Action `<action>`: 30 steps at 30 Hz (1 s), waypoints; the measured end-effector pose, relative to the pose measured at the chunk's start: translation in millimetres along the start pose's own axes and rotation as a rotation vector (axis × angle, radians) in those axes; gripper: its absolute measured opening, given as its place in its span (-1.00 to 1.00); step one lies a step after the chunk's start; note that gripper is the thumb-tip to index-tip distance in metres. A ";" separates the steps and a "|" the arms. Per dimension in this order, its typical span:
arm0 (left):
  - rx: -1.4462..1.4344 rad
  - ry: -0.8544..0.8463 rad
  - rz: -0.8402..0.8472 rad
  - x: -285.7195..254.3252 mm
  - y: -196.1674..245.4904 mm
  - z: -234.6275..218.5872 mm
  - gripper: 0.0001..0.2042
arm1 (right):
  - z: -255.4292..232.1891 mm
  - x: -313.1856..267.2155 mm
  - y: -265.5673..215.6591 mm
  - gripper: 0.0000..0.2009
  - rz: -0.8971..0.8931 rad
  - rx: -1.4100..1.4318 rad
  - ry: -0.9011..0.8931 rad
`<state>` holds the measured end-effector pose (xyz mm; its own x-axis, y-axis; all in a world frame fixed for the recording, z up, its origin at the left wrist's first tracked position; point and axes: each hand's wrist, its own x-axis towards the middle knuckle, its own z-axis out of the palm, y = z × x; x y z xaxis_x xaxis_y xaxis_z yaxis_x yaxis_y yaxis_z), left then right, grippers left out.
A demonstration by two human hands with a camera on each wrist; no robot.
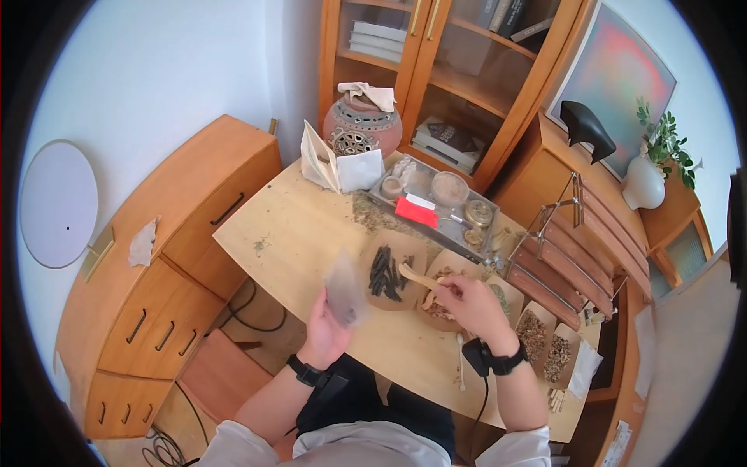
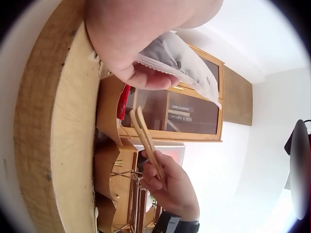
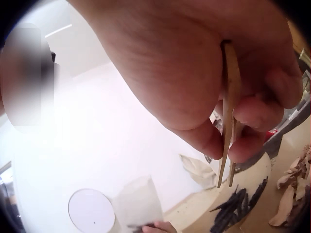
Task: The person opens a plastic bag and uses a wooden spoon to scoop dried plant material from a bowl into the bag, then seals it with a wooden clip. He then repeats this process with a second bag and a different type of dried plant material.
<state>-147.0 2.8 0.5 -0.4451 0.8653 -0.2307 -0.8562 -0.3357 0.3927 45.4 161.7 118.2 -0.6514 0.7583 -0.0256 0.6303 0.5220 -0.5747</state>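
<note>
A person's right hand point(image 3: 194, 63) fills the wrist view, its fingers point(image 3: 252, 114) pinching a pair of wooden tongs point(image 3: 228, 121) near the top so the two thin arms lie almost together, tips pointing down toward a paper point(image 1: 389, 274) spread with dark sticks point(image 1: 384, 272). Seen from above, that hand point(image 1: 467, 300) hovers over a second paper of pale dried slices point(image 1: 440, 300) on the desk point(image 1: 311, 226). The left hand point(image 1: 327, 323) is raised just off the desk's near edge, thumb and fingers point(image 2: 146, 77) pinching a small translucent bag point(image 2: 184, 60); the bag's mouth faces the tongs, a short gap between them.

Outward from the hands, more papers of dried herbs point(image 1: 545, 346) run along the desk's right side. Behind them stands a metal tray point(image 1: 436, 204) of small jars and a red card, then a pierced clay pot point(image 1: 362, 124) and folded papers point(image 1: 334, 165) before a glazed bookcase point(image 1: 443, 70).

The risk lies in the transfer: the tongs are held high and lightly, so a piece could slip from the tips and fall to the desk or floor. The bag is limp and pinched by one hand only; if its mouth sags shut, pieces may miss it. Crumbs already scattered on the desk suggest how easily this material spills.
</note>
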 end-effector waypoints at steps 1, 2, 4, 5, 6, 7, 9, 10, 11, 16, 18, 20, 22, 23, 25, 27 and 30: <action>-0.020 -0.022 -0.014 0.9 -0.1 -2.5 -0.61 | 3.9 5.9 2.8 -0.72 -0.018 -0.072 -0.023; -0.041 -0.044 -0.028 2.7 0.5 -8.1 -0.62 | 8.4 10.6 3.2 -0.71 -0.010 -0.102 -0.036; -0.059 -0.063 -0.044 4.0 0.3 -9.5 -0.63 | 17.1 18.8 -2.6 -0.70 0.004 -0.162 -0.066; -0.056 -0.058 -0.048 3.9 0.9 -7.9 -0.63 | 16.3 22.9 -12.1 -0.69 0.092 -0.097 -0.110; -0.051 -0.054 -0.050 3.7 2.1 -6.4 -0.63 | 13.6 28.1 -24.3 -0.68 0.178 -0.031 -0.153; -0.042 -0.034 -0.046 3.2 2.7 -4.6 -0.64 | 12.3 31.7 -32.3 -0.68 0.262 0.037 -0.196; -0.020 0.009 -0.039 1.6 3.2 -1.4 -0.64 | 19.5 40.4 -30.9 -0.68 0.210 -0.016 -0.194; -0.015 0.003 -0.039 0.9 3.6 -1.1 -0.64 | 22.9 43.4 -30.6 -0.69 0.184 -0.041 -0.194; -0.008 -0.002 -0.040 0.1 3.9 -1.0 -0.64 | 25.9 43.9 -33.3 -0.69 0.144 -0.113 -0.176; 0.009 -0.049 -0.044 -1.0 5.0 1.5 -0.63 | 34.2 42.6 -46.9 -0.71 0.066 -0.321 -0.150; 0.016 -0.064 -0.037 -1.1 5.7 2.3 -0.63 | 34.2 43.5 -41.2 -0.71 0.071 -0.294 -0.148; 0.011 -0.039 -0.047 -1.8 6.3 4.1 -0.62 | 31.4 42.3 -35.6 -0.71 0.061 -0.275 -0.139; 0.012 -0.036 -0.051 -1.9 6.4 2.9 -0.62 | 25.1 39.4 -29.6 -0.71 0.041 -0.265 -0.125; 0.016 -0.048 -0.050 -0.9 5.6 0.5 -0.61 | 21.7 39.1 -27.8 -0.71 0.043 -0.254 -0.112; 0.015 -0.060 -0.049 0.0 4.2 -2.8 -0.61 | 15.7 38.1 -24.4 -0.72 0.049 -0.231 -0.087; 0.011 -0.064 -0.050 0.7 3.8 -3.8 -0.61 | 13.9 39.6 -19.6 -0.73 0.003 -0.283 -0.031; 0.016 -0.059 -0.051 0.0 4.0 -1.0 -0.62 | 5.0 40.6 -14.6 -0.74 0.020 -0.328 -0.010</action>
<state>-150.7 1.1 1.2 -0.3849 0.9014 -0.1983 -0.8726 -0.2854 0.3963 7.7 182.9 121.4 -0.6406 0.7667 -0.0430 0.7443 0.6062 -0.2801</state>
